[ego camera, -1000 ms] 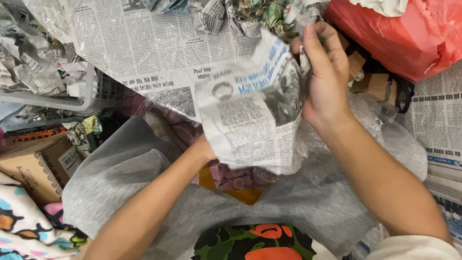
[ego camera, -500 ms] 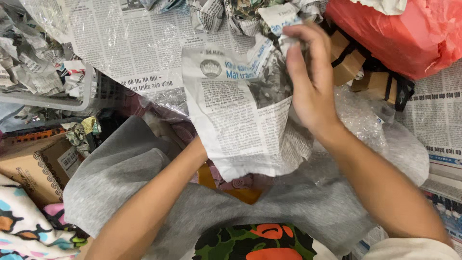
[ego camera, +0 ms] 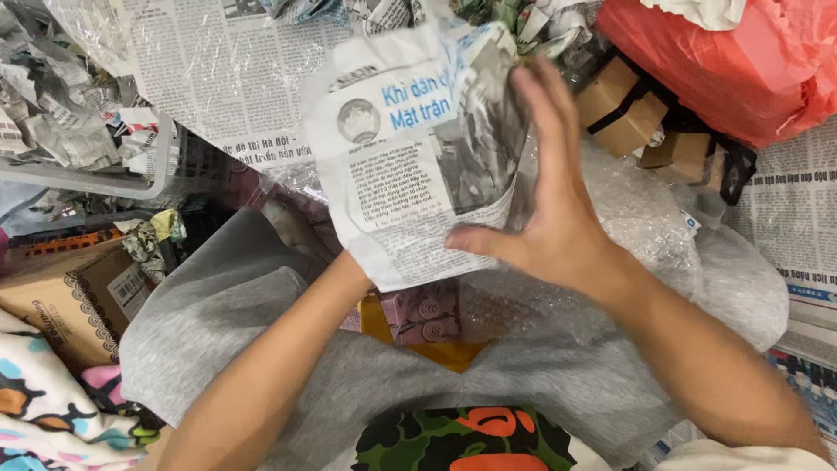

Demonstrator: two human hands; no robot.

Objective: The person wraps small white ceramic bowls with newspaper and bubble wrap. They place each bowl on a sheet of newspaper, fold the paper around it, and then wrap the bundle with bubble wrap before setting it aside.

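Note:
A sheet of newspaper (ego camera: 401,166) wrapped around something hidden is held up over my lap. My right hand (ego camera: 549,201) lies flat against its right side, fingers straight and pointing up, thumb pressing the lower edge. My left hand is hidden behind the paper; only its forearm (ego camera: 288,349) shows, running up under the sheet. Below the bundle lies clear bubble wrap (ego camera: 628,235) across my grey trousers (ego camera: 218,323).
A grey plastic basket (ego camera: 96,179) of crumpled newspaper stands at the left. Small taped cardboard boxes (ego camera: 615,105) and a red plastic bag (ego camera: 741,61) are at the upper right. A brown carton (ego camera: 61,296) and patterned cloth (ego camera: 52,410) sit at the lower left. Newspaper sheets (ego camera: 218,78) cover the back.
The newspaper bundle has risen and turned up. My right hand has let go of its top edge and opened flat along its right side.

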